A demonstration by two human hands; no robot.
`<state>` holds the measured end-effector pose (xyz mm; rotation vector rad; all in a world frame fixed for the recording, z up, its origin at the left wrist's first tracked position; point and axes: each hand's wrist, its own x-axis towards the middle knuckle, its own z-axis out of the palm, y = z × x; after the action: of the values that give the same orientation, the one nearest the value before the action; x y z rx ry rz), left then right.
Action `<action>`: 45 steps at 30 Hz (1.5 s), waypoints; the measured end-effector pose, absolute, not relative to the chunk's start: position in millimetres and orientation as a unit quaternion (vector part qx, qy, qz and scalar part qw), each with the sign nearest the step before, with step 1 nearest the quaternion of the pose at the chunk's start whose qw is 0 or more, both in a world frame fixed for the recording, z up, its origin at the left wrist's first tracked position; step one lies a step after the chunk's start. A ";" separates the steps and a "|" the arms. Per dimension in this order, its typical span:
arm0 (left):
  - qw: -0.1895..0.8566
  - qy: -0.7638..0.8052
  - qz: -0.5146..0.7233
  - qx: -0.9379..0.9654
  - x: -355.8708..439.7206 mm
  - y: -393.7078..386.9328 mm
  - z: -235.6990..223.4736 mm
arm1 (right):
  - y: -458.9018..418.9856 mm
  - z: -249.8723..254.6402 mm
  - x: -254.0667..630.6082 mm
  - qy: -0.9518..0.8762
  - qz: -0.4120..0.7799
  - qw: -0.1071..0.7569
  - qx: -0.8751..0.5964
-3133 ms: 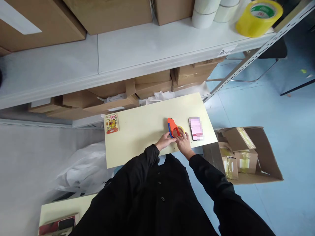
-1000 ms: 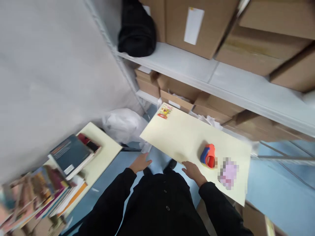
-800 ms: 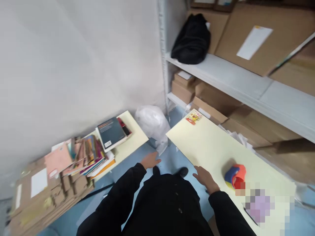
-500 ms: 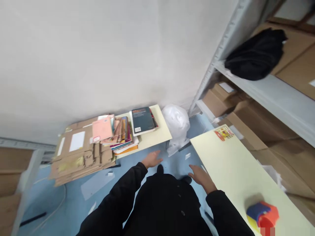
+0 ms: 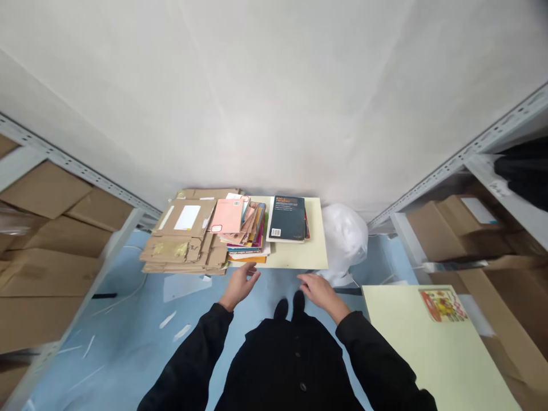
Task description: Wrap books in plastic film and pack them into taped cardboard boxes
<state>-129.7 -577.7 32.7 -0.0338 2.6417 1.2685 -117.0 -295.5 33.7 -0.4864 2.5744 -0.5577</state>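
Note:
My left hand [image 5: 241,283] hovers just short of the front edge of a cream table [image 5: 317,228], fingers apart and nothing in it. Level with it, my right hand [image 5: 320,292] is also empty, its fingers stretched towards the table. A dark-covered book [image 5: 287,218] tops a short pile on the table's right part. Left of that pile leans an uneven stack of thin books [image 5: 257,233], with a pink book [image 5: 227,216] on top. Flattened cardboard boxes [image 5: 187,217] lie at the table's left end.
A stuffed white plastic bag [image 5: 345,237] stands right of the table. A second cream table [image 5: 411,337] bears a colourful booklet [image 5: 443,305]. Shelves with cardboard boxes [image 5: 55,228] flank both sides. Paper scraps [image 5: 182,333] lie on the blue floor [image 5: 128,342].
My view has swung to the left and the book table now sits straight ahead. Both hands are closer to its front edge. The colourful plastic object on the second table has left view.

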 end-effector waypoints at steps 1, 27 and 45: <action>0.104 0.898 0.428 -0.016 -128.8 -575.5 33.6 | -294.1 32.1 -121.7 0.931 -0.214 0.230 -0.188; 0.291 0.861 0.408 0.081 -172.0 -540.2 18.6 | -316.8 16.6 -180.0 0.934 -0.244 0.232 -0.119; 0.428 0.841 0.313 0.107 -316.9 -221.3 -122.9 | -76.2 -152.1 -256.1 0.869 -0.397 0.204 0.212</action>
<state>-316.9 -221.3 -122.9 0.2672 2.1003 0.7812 -256.1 -76.2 -152.1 0.5905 2.4240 -1.1077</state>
